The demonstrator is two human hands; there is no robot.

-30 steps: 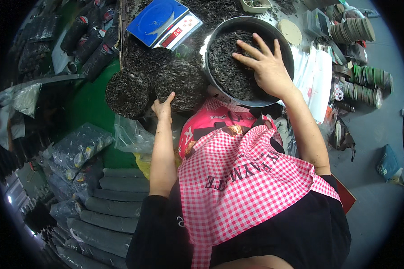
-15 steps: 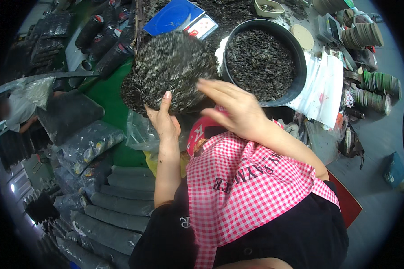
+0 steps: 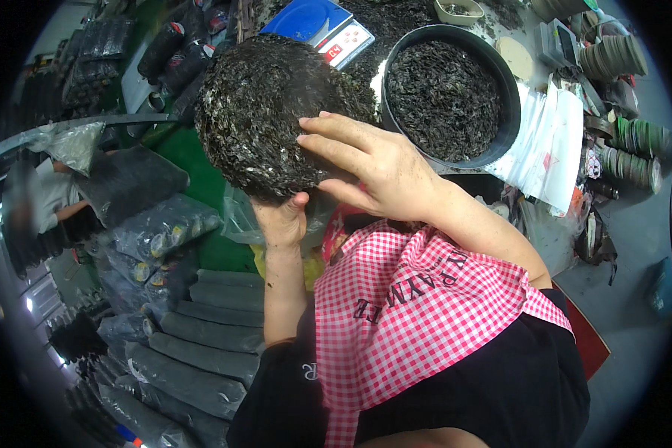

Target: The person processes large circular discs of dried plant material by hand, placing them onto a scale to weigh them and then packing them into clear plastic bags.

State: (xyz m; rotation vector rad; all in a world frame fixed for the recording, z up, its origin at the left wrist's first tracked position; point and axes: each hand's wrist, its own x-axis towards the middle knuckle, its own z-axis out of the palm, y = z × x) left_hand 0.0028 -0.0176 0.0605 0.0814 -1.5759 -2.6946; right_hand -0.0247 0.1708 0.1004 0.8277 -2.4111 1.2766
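A dark, round cake of what looks like dried seaweed (image 3: 250, 112) lies just ahead of me at the table's near edge. Underneath its near rim is my left hand (image 3: 280, 220), gripping it; the thumb shows while the other fingers are hidden below. My right hand (image 3: 384, 160) is held flat, fingers stretched out over the cake's right side; whether they touch it is hard to tell. To the right stands a deep, dark round pan (image 3: 511, 112) holding loose dark flakes (image 3: 444, 97) of the same look.
Behind the cake sits a blue-topped scale (image 3: 306, 19). A small pale bowl (image 3: 459, 13) and a beige disc (image 3: 514, 58) are beyond the pan. White plastic bags (image 3: 549, 149) hang over the right edge. Packed dark bundles (image 3: 194, 351) lie at left, near another person (image 3: 52, 194).
The round cake has shifted left and toward me, and its surface is less blurred. My left hand has slid further under its near rim. My right hand has moved closer over its right side.
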